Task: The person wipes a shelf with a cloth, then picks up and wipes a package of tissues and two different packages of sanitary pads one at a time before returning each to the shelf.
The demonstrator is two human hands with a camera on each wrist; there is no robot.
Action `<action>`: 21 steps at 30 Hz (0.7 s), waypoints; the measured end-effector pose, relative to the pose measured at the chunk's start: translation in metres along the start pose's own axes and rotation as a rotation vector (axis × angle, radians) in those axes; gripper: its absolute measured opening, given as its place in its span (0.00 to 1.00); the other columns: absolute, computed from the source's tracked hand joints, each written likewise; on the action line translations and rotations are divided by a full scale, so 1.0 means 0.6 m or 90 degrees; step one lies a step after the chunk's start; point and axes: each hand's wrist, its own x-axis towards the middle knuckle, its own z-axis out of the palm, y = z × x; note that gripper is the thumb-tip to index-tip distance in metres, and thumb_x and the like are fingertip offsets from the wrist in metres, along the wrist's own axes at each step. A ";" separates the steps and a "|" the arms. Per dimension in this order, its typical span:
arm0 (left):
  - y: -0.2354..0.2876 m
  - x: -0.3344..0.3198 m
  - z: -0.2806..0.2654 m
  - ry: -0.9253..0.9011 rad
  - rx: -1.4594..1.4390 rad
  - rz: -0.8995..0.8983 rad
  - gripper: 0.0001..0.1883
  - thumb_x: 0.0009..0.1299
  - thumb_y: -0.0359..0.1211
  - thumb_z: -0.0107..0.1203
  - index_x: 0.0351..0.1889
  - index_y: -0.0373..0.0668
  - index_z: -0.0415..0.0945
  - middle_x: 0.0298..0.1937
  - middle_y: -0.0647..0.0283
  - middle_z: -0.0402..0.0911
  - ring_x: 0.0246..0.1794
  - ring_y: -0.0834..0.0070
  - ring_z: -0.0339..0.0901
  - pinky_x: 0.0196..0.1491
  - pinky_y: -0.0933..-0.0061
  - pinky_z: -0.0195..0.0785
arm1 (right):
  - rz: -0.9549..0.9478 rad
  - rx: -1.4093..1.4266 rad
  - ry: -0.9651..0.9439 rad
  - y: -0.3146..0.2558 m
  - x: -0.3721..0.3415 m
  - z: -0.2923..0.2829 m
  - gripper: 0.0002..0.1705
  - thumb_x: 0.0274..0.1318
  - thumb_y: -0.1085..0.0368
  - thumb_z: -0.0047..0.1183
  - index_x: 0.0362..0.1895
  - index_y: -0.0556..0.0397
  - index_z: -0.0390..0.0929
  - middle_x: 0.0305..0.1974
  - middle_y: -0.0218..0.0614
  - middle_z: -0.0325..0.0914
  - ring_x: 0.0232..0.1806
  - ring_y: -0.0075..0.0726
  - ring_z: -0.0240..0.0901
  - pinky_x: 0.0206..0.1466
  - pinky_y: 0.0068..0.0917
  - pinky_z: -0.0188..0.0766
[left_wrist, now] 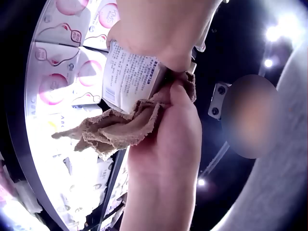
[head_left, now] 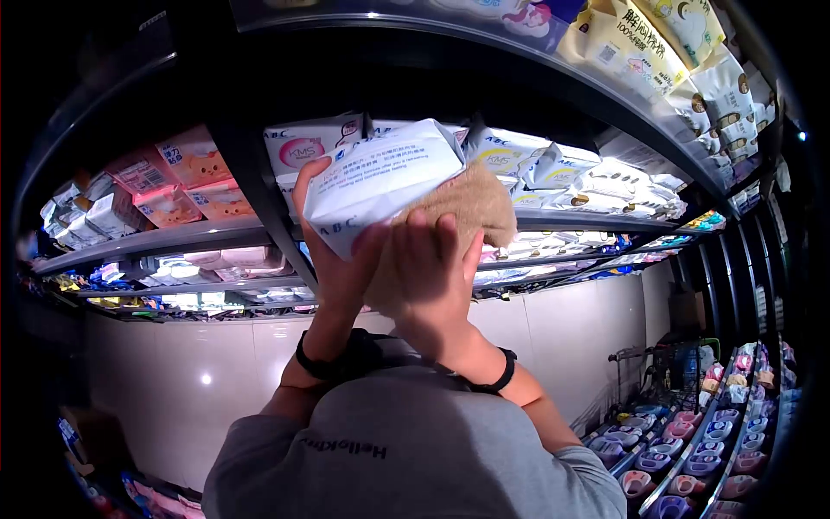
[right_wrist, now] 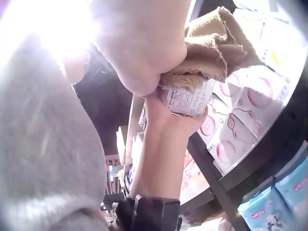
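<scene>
A white ABC package [head_left: 385,169] with printed text is held up in front of the shelf, tilted. My left hand [head_left: 330,272] grips it from the left side, fingers up along its edge. Over its lower right side lies a tan fuzzy cloth [head_left: 474,206], which my right hand [head_left: 430,281] holds against the package. In the left wrist view the cloth [left_wrist: 120,130] hangs in folds past the right hand [left_wrist: 175,120], beside the package's text panel [left_wrist: 130,77]. The right wrist view shows the cloth [right_wrist: 211,53] bunched over the package [right_wrist: 190,101].
Behind the hands, a shelf carries ABC packages [head_left: 506,156] and pink-orange packs [head_left: 194,160]. Yellow and white packs [head_left: 631,43] sit on the shelf above. A shopping cart [head_left: 666,372] stands at the right near slanted racks of small packs [head_left: 683,450]. Light floor tiles [head_left: 199,363] lie below.
</scene>
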 end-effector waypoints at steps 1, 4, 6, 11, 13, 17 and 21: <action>-0.013 -0.004 0.000 0.001 -0.003 0.046 0.38 0.53 0.40 0.56 0.58 0.38 0.49 0.55 0.56 0.56 0.55 0.67 0.57 0.56 0.69 0.52 | -0.002 -0.019 -0.008 0.000 -0.005 0.001 0.24 0.42 0.60 0.46 0.48 0.50 0.71 0.56 0.39 0.61 0.63 0.48 0.48 0.60 0.59 0.33; -0.003 -0.009 0.006 -0.028 -0.031 0.038 0.34 0.56 0.37 0.54 0.57 0.38 0.49 0.55 0.57 0.57 0.55 0.70 0.58 0.56 0.70 0.52 | -0.033 -0.038 0.066 0.008 -0.001 0.004 0.24 0.44 0.60 0.43 0.49 0.50 0.71 0.57 0.39 0.62 0.63 0.44 0.50 0.63 0.50 0.28; 0.001 -0.011 0.012 -0.040 -0.015 -0.018 0.34 0.55 0.31 0.56 0.57 0.39 0.49 0.52 0.57 0.62 0.51 0.72 0.62 0.53 0.72 0.56 | -0.023 -0.007 0.017 0.025 0.013 -0.018 0.25 0.43 0.61 0.44 0.49 0.53 0.70 0.57 0.39 0.61 0.63 0.45 0.50 0.62 0.51 0.31; -0.009 -0.016 0.012 -0.102 0.102 0.137 0.34 0.49 0.28 0.62 0.53 0.37 0.57 0.47 0.54 0.67 0.46 0.69 0.67 0.47 0.72 0.62 | 0.037 0.095 0.006 0.039 0.036 -0.048 0.30 0.42 0.71 0.39 0.56 0.59 0.62 0.60 0.47 0.56 0.65 0.54 0.42 0.63 0.53 0.29; -0.004 -0.008 0.005 -0.122 0.179 0.225 0.36 0.46 0.30 0.64 0.52 0.34 0.58 0.44 0.48 0.69 0.41 0.64 0.71 0.43 0.70 0.65 | 0.049 0.101 0.001 0.037 0.046 -0.054 0.29 0.40 0.69 0.38 0.54 0.58 0.65 0.57 0.44 0.61 0.63 0.50 0.49 0.64 0.51 0.32; -0.010 -0.022 0.008 -0.092 0.189 0.165 0.40 0.48 0.31 0.62 0.57 0.33 0.52 0.41 0.47 0.72 0.34 0.63 0.75 0.35 0.68 0.68 | -0.013 0.175 -0.018 0.033 0.053 -0.060 0.21 0.40 0.65 0.42 0.42 0.58 0.74 0.45 0.39 0.73 0.52 0.41 0.66 0.61 0.41 0.43; -0.038 -0.027 0.001 -0.130 0.088 0.098 0.44 0.50 0.30 0.59 0.61 0.31 0.41 0.35 0.50 0.73 0.31 0.62 0.75 0.33 0.69 0.67 | -0.098 0.179 -0.056 0.031 0.063 -0.061 0.20 0.36 0.64 0.46 0.37 0.58 0.74 0.41 0.37 0.73 0.49 0.36 0.68 0.54 0.36 0.54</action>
